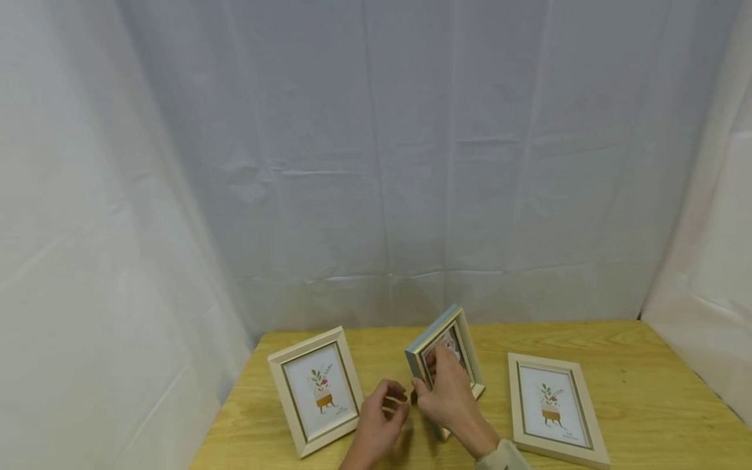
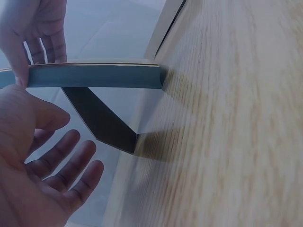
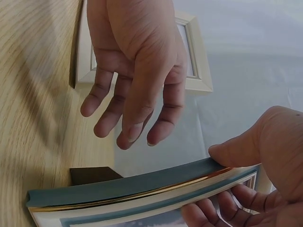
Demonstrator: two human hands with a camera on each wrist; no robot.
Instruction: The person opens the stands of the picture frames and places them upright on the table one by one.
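Note:
Near the middle of the table, a blue-edged picture frame (image 1: 433, 331) with a gold line stands upright, turned at an angle. My right hand (image 1: 449, 398) pinches its side edge, thumb on the blue rim and fingers over the front. Behind the frame, a dark stand leg (image 2: 102, 120) slants out and its end meets the table. My left hand (image 1: 378, 421) hovers beside that leg, its fingers loosely bent and holding nothing. In the right wrist view the picture inside the frame is mostly cut off.
On the left a cream picture frame (image 1: 290, 405) with a potted-plant print stands leaning back. A similar cream frame (image 1: 516, 398) lies on the wooden table (image 1: 658, 391) at the right. Pale sheeting (image 1: 411, 196) hangs behind and at both sides.

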